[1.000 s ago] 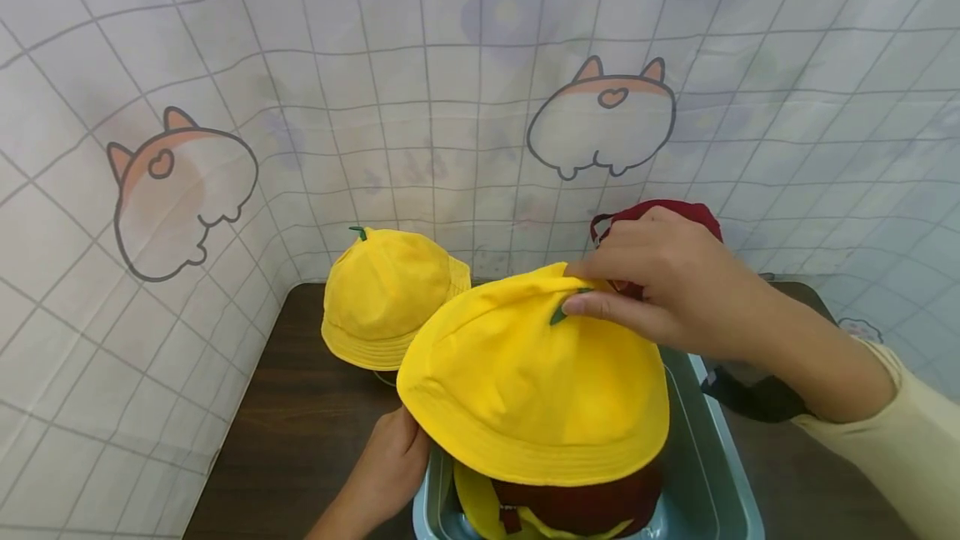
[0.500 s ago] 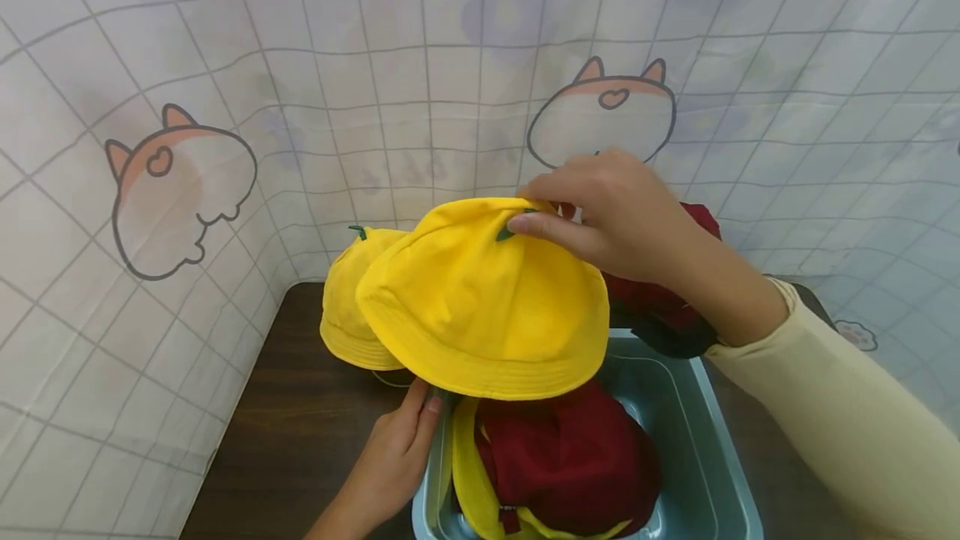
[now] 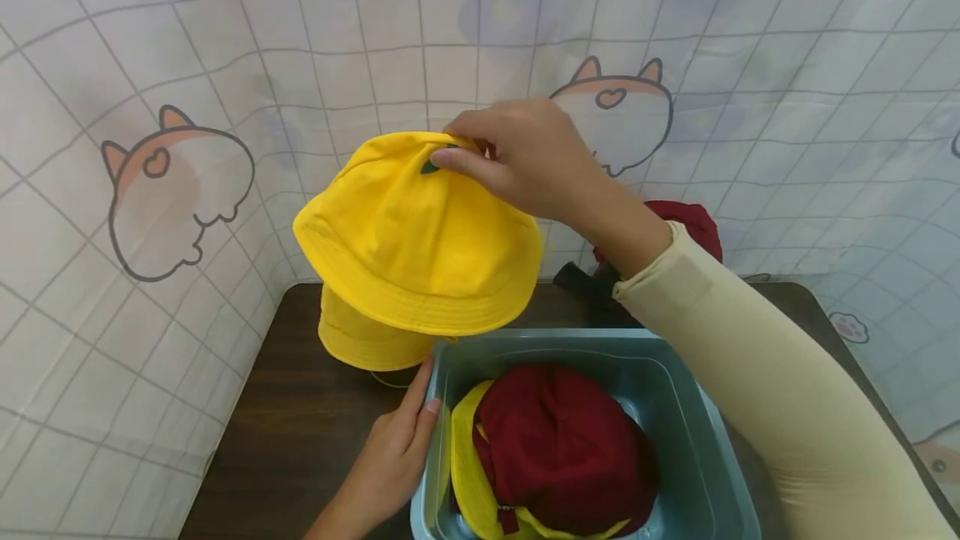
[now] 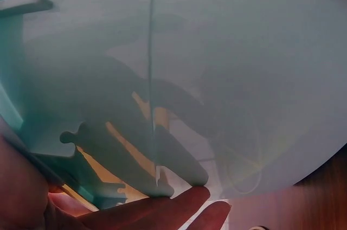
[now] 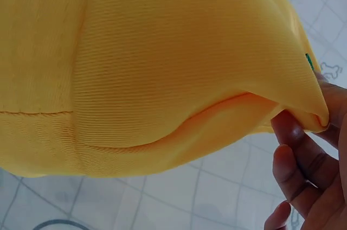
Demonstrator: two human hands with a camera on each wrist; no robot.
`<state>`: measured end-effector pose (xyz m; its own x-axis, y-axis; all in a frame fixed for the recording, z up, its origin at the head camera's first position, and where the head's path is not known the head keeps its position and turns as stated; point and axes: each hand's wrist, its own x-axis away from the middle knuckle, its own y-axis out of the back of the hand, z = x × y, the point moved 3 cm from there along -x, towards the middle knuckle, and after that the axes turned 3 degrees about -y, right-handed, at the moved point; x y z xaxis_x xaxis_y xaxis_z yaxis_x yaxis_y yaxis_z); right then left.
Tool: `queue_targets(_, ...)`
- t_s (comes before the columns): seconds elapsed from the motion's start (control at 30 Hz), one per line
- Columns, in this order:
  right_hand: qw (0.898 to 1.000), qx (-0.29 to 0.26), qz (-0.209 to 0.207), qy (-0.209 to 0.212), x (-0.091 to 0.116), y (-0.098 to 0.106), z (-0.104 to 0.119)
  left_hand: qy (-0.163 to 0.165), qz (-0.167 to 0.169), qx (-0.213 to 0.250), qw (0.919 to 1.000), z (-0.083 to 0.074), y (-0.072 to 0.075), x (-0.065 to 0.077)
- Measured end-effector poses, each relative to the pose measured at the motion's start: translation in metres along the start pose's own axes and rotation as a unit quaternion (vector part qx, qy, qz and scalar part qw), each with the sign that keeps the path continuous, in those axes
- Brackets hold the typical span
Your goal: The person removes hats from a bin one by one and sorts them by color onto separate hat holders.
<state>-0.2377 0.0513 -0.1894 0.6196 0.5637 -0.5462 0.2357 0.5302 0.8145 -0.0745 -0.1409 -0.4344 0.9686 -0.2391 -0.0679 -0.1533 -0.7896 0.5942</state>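
Observation:
My right hand (image 3: 517, 152) pinches a yellow bucket hat (image 3: 420, 240) by its crown, beside a small green leaf tab. The hat hangs brim down, tilted, behind the left end of a blue plastic basin (image 3: 693, 440). Its cloth fills much of the right wrist view, gathered between thumb and fingers. My left hand (image 3: 386, 452) rests on the basin's left side, thumb tip right at the rim. In the left wrist view the straight fingers (image 4: 187, 200) touch the outer wall. Inside the basin lies a maroon hat (image 3: 562, 440) with yellow brim cloth under it.
Another yellow hat (image 3: 363, 336) stands at the back left, partly hidden by the held one. Behind my right forearm sits a maroon hat (image 3: 693, 227) near a black object (image 3: 581, 282). A grid-patterned curtain (image 3: 375, 40) backs the dark wooden table (image 3: 277, 448).
My right hand has lifted the yellow hat up and leftward out of the basin, uncovering the maroon hat in it. The left hand stays at the basin's side.

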Motion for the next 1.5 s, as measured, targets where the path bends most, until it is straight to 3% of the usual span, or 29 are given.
queue_targets(0.27,1.000,0.017,-0.001,0.014,-0.031,-0.020,0.006,0.028,0.006,0.009,0.9996,0.000,0.000,0.000)
queue_targets(0.7,0.996,0.048,0.076,-0.004,-0.068,-0.067,0.020,0.034,0.014,0.022,0.9991,0.001,0.000,0.000)
queue_targets(1.5,0.988,0.101,0.115,-0.005,-0.061,-0.131,0.029,0.026,0.006,0.015,0.9995,0.000,0.000,0.000)
